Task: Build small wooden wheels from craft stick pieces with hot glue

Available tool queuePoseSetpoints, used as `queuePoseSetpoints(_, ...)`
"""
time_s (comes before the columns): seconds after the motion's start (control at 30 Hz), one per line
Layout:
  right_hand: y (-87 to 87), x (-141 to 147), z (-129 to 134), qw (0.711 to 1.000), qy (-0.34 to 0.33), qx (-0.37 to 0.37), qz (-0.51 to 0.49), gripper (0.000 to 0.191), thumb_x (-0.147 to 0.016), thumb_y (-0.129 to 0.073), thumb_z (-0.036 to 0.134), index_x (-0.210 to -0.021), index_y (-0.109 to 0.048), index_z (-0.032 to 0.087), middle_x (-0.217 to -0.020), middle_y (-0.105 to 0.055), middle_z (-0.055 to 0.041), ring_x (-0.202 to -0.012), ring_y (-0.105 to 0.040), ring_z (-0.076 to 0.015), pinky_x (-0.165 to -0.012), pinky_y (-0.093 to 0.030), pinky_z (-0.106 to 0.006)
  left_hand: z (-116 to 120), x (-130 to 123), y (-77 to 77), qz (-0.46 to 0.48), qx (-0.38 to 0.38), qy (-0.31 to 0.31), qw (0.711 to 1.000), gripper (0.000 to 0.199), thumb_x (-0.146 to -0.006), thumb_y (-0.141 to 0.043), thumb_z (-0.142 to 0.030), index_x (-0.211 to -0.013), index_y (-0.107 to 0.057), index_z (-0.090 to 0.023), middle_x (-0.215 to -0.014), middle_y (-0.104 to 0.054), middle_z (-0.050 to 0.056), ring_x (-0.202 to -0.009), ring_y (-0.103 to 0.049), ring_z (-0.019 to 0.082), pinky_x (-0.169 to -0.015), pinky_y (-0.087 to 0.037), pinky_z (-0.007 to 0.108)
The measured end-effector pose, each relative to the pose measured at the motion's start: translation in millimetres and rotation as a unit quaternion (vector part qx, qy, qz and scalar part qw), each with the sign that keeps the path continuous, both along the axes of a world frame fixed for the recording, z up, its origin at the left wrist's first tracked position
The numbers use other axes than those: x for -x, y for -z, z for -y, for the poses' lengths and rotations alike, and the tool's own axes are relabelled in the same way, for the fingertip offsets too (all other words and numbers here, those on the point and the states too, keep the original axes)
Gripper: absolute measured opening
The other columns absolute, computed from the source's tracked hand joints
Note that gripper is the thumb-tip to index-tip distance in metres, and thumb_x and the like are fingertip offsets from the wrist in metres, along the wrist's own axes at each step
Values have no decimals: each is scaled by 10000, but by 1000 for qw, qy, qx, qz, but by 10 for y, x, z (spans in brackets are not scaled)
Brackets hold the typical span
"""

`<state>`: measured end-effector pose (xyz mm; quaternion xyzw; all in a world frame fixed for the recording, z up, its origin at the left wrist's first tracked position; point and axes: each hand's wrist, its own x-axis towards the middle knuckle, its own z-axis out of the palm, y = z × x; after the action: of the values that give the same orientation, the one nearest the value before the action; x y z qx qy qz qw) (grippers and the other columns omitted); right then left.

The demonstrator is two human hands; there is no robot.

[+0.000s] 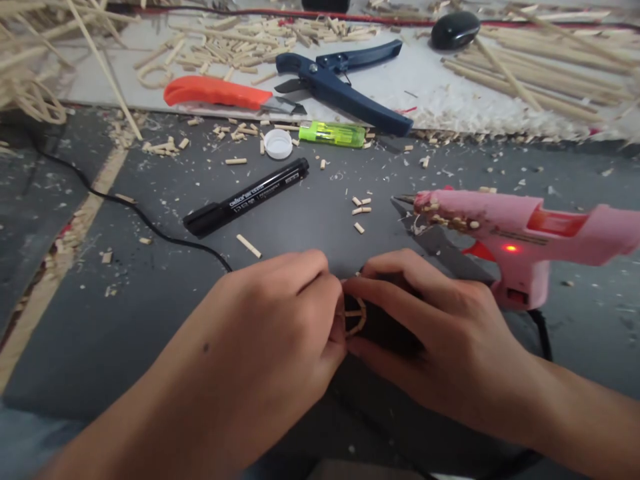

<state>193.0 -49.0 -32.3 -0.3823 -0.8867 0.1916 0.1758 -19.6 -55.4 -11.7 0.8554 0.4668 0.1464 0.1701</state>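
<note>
Between my hands is a small round frame of wooden stick pieces (363, 319), its left part hidden behind my left fingers. My left hand (295, 320) is closed on the frame's left side, with the fingertips mostly out of sight. My right hand (440, 320) curves round from the other side, forefinger and thumb pinching near the frame's top and bottom edges. Right of my hands, a pink hot glue gun (520, 233) rests with a red light glowing, its nozzle pointing left. Short cut stick pieces (361, 210) lie just beyond my fingers.
A black permanent marker (250, 197), white cap (278, 144), green lighter (332, 134), orange utility knife (220, 93) and blue pruning cutters (345, 83) lie farther back. Long wooden sticks (540, 80) and a dark glossy object (455, 30) occupy the back right. A black cable (145, 213) crosses the left.
</note>
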Motion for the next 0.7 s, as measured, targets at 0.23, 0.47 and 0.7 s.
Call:
queuePoseSetpoints(0.23,-12,25,-15,1000,-4,0,-7,260,-936,-613,310,-1183,-623,227,-1134,-688,-62,-806,-717,-182,-586,-548,-315,-22,-2,-67,-106,-99,120,982,298,-861,-443,-84,-623,-543,-232,-643,-494,32,-584,-477,200,-488,-315,379)
queuePoseSetpoints(0.47,-11,22,-24,1000,-6,-4,-12,214,-948,-604,315,-1132,-649,215,-1145,-698,-80,-812,-715,-184,-576,-543,-311,95,119,8,-164,-60,134,976,119,-895,-541,-291,-854,-647,-256,-870,-582,53,-823,-553,254,-728,-477,428)
queuePoseSetpoints(0.7,-26,14,-23,1000,-15,-12,-14,233,-946,-613,290,-1151,-651,187,-1127,-692,-79,-817,-704,-170,-594,-549,-307,29,58,-13,-78,-34,118,989,204,-865,-516,-146,-683,-530,-239,-709,-543,24,-620,-518,208,-535,-387,398)
